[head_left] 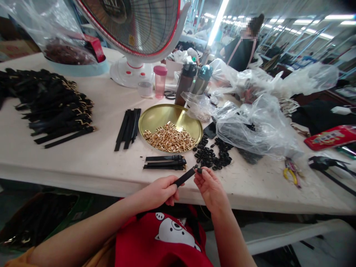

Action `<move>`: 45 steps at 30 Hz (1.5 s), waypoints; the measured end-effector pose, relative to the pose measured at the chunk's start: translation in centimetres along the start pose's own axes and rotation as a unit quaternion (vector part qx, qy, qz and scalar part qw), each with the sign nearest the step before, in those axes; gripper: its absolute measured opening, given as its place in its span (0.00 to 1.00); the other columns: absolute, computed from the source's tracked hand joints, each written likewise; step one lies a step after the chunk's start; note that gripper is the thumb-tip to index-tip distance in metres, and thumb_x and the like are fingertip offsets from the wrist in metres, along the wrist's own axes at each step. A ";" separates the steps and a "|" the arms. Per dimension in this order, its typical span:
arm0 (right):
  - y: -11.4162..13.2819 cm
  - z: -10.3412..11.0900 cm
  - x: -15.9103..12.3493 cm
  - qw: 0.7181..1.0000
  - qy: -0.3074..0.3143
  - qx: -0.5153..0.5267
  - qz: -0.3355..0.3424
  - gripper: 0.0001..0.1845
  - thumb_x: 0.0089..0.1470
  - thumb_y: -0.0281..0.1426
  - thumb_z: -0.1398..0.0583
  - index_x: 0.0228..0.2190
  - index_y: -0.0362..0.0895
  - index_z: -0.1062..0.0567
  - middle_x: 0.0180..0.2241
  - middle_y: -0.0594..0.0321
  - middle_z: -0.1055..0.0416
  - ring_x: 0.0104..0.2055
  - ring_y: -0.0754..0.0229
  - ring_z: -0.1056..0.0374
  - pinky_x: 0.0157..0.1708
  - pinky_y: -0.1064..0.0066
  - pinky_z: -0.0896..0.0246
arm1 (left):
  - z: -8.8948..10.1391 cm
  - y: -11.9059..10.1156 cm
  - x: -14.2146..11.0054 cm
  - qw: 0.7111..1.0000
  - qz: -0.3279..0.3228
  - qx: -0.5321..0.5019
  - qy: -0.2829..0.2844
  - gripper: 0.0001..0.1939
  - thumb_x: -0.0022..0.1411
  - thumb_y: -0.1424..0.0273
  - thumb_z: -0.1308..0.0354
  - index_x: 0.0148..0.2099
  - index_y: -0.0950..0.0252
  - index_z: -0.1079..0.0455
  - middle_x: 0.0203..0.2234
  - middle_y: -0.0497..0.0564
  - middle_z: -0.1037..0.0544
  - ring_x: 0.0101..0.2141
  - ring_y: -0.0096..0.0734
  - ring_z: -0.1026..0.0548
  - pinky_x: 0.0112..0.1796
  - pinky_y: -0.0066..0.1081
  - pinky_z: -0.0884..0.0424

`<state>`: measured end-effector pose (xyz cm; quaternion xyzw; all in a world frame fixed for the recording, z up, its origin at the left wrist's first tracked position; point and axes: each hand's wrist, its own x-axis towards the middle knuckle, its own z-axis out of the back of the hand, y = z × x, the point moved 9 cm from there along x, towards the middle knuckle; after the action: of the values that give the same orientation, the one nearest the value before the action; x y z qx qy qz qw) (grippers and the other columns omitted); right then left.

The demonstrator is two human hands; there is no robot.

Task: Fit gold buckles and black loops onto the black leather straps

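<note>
In my left hand (166, 189) is a black strap (184, 177), gripped between thumb and fingers and slanting up to the right. My right hand (209, 185) pinches a small black loop (199, 170) at the strap's far end; whether the strap passes through it I cannot tell. Just beyond lies a pile of black loops (207, 155). Left of that, a round gold tray (147, 115) carries a heap of gold buckles (169, 139). Several straps with gold hardware (165, 163) lie in front of the tray, and plain black straps (128, 128) lie to its left.
A large heap of straps with buckles (58, 107) covers the table's left. A fan heater (133, 72), a pink cup (160, 82) and dark bottles (185, 81) stand behind the tray. Clear plastic bags (258, 126) and yellow-handled pliers (290, 175) lie at right. Another person (241, 50) is farther back.
</note>
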<state>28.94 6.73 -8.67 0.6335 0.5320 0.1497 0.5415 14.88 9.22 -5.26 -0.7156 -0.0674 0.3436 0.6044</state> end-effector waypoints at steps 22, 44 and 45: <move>-0.4 -7.2 1.3 0.960 0.150 -0.225 0.080 0.11 0.45 0.38 0.39 0.31 0.45 0.30 0.27 0.65 0.30 0.31 0.61 0.35 0.34 0.70 0.41 | 5.7 -1.5 0.8 0.959 -0.088 0.200 -0.182 0.15 0.62 0.59 0.59 0.37 0.64 0.36 0.27 0.48 0.29 0.28 0.31 0.33 0.29 0.27 0.42; 2.7 -8.9 2.2 0.956 0.243 -0.163 0.002 0.14 0.48 0.41 0.41 0.30 0.42 0.27 0.31 0.62 0.29 0.28 0.66 0.36 0.31 0.72 0.41 | 7.4 -3.9 0.5 0.968 -0.138 0.044 -0.205 0.15 0.58 0.58 0.53 0.37 0.66 0.39 0.16 0.40 0.40 0.18 0.21 0.43 0.21 0.23 0.46; 2.3 -9.1 1.1 0.956 0.258 -0.138 -0.020 0.13 0.47 0.40 0.40 0.29 0.42 0.27 0.31 0.62 0.29 0.27 0.67 0.36 0.31 0.73 0.41 | 6.9 -4.2 0.4 0.971 -0.142 0.040 -0.189 0.15 0.58 0.58 0.52 0.37 0.66 0.38 0.16 0.40 0.40 0.18 0.21 0.43 0.21 0.23 0.46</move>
<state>23.55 12.77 -3.81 0.4818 0.6398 0.3694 0.4712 12.60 16.18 -1.83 -0.5963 -0.2674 0.3856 0.6514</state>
